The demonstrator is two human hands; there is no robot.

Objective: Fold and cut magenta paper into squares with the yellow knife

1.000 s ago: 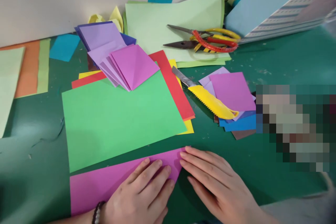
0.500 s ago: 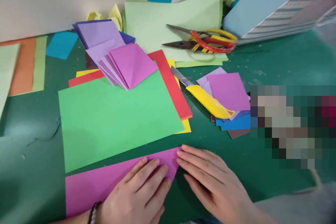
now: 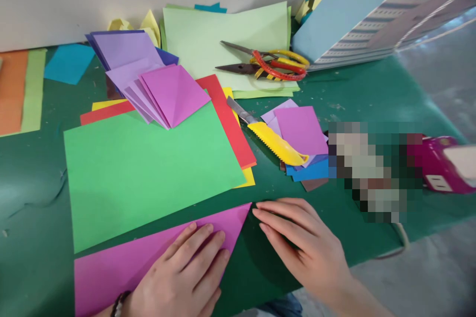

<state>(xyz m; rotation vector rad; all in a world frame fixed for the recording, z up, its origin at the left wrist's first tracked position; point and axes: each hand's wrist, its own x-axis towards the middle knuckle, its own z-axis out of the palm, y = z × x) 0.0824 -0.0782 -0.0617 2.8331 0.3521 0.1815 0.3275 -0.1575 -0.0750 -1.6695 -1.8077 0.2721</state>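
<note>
1. left hand (image 3: 184, 270) lies palm down on the magenta sheet (image 3: 122, 267), fingers spread a little and pointing up and to the right, pressing flat near the sheet's pointed corner; a dark beaded bracelet (image 3: 118, 303) circles the wrist.
2. right hand (image 3: 301, 245) rests flat on the green desk (image 3: 33, 237), just beside that pointed corner, fingers straight and close together and pointing left; it grips nothing, and i cannot tell whether the fingertips touch the paper's edge.
3. magenta sheet sits at the near edge of the desk, its upper edge tucked against the big green sheet (image 3: 148, 168).
4. no readable writing, brand or label shows anywhere; a patch to the right is blurred.
5. behind the green sheet lie red and yellow sheets, with a fan of folded purple squares (image 3: 156, 86) on top.
6. yellow-handled utility knife (image 3: 273, 139) lies to the right, touching a small pile of purple and blue squares (image 3: 303, 133).
7. scissors (image 3: 266, 62) with red and yellow handles rest on pale green paper (image 3: 208, 39) near the wall.
</note>
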